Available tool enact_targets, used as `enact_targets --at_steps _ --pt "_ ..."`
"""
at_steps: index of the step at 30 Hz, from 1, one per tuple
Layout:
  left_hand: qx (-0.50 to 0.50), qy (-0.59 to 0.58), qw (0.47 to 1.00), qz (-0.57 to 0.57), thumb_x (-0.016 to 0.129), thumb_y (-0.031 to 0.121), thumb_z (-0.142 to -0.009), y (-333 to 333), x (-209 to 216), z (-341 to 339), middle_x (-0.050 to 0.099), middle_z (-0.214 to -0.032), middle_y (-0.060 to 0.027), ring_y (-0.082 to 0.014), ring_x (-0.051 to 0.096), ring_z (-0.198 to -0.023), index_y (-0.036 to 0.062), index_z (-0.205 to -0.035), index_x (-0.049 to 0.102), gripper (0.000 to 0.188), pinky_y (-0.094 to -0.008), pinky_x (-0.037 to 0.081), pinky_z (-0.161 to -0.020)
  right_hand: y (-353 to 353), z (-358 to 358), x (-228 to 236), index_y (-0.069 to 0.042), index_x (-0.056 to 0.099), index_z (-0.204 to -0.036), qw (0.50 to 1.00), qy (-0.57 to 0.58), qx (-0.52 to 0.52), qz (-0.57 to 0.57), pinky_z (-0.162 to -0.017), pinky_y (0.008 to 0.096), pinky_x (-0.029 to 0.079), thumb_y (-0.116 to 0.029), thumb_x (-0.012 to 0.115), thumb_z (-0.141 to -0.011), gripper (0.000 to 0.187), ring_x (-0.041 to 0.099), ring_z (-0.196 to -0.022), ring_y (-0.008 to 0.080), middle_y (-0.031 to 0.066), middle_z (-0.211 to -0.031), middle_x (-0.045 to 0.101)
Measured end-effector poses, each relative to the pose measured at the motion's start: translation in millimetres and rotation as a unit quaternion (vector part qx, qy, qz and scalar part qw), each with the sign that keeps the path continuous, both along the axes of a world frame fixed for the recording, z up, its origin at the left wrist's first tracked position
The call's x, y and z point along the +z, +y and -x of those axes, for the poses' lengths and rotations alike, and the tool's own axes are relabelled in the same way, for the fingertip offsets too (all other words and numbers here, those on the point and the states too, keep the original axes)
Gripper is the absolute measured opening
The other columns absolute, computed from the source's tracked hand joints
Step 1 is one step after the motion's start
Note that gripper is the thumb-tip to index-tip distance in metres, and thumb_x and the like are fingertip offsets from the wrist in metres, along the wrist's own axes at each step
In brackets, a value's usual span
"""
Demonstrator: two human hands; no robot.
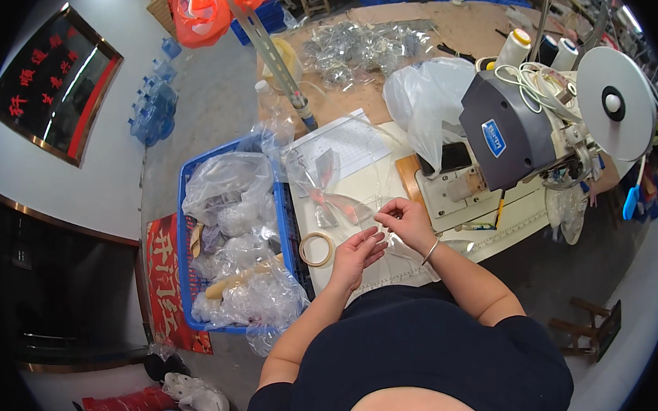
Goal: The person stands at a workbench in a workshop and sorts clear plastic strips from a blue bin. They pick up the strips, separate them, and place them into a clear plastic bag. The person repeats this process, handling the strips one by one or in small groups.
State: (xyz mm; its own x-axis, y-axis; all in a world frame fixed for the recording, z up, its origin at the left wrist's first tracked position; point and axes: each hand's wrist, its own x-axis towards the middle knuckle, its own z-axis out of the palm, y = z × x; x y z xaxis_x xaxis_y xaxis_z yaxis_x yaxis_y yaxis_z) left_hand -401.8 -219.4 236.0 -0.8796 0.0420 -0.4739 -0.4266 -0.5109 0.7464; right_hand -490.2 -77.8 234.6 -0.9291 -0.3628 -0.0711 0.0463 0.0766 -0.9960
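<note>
Above the near edge of the white sewing table [326, 283], my hands almost meet. My right hand [408, 223] pinches thumb and fingers together on what looks like a clear plastic piece [401, 251], whose outline is hard to see. My left hand [358, 256] is closed, its fingers curled in toward the right; anything between them is too small or see-through to make out. Just beyond lie clear pouches with reddish parts [344, 207]. A roll of tan tape [316, 249] lies left of my left hand. A sewing machine [507, 128] stands to the right of my right hand.
A blue basket [285, 231] heaped with clear plastic bags stands at the left. Printed paper [340, 143], a metal pole [271, 54] and a translucent bag [430, 105] are farther back. Thread cones [514, 48] and a large white reel [615, 103] rise by the machine.
</note>
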Motion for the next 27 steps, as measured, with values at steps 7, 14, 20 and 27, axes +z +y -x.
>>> enact_targets --at_steps 7,14,20,27 --pt "0.002 0.008 1.0 0.028 0.052 0.011 -0.091 -0.8 -2.8 6.2 0.057 -0.115 -0.0149 -0.0229 0.059 -0.102 -0.0019 -0.123 0.046 0.035 -0.0329 0.05 -0.087 -2.6 9.8 -8.3 0.0 0.061 -0.082 0.999 -0.026 0.013 0.034 -0.056 0.022 0.048 -0.013 0.069 -0.077 0.016 0.058 -0.06 0.0087 0.004 -0.071 0.063" --pt "0.019 -0.019 1.0 0.009 0.052 0.011 -0.091 -12.0 -19.5 17.9 0.057 -0.113 -0.0095 -0.0223 0.058 -0.103 0.0053 -0.124 0.046 0.034 -0.0359 0.048 -0.09 4.5 22.1 -24.4 -0.001 0.061 -0.091 0.999 -0.002 0.031 0.03 -0.062 0.024 0.049 -0.013 0.069 -0.078 0.02 0.06 -0.07 0.0116 0.0057 -0.082 0.064" --pt "0.167 0.059 0.974 -0.139 0.049 0.009 -0.092 -41.4 -3.7 12.7 0.052 -0.118 -0.0043 -0.0243 0.051 -0.112 0.0154 -0.124 0.047 0.033 -0.046 0.044 -0.093 93.5 -15.1 -79.9 0.001 0.06 -0.097 0.946 0.203 -0.037 -0.251 -0.07 0.027 0.048 -0.017 0.067 -0.079 0.026 0.061 -0.078 0.0139 0.0127 -0.086 0.064" --pt "0.072 -0.004 0.944 -0.322 0.049 0.013 -0.092 34.7 -17.0 13.9 0.05 -0.12 0.002 -0.0249 0.042 -0.12 0.0216 -0.122 0.047 0.032 -0.0536 0.034 -0.1 163.3 -11.9 -98.5 -0.001 0.059 -0.102 0.967 -0.1 -0.233 0.036 -0.073 0.0233 0.045 -0.015 0.057 -0.088 0.019 0.057 -0.081 0.0116 0.0054 -0.089 0.063"
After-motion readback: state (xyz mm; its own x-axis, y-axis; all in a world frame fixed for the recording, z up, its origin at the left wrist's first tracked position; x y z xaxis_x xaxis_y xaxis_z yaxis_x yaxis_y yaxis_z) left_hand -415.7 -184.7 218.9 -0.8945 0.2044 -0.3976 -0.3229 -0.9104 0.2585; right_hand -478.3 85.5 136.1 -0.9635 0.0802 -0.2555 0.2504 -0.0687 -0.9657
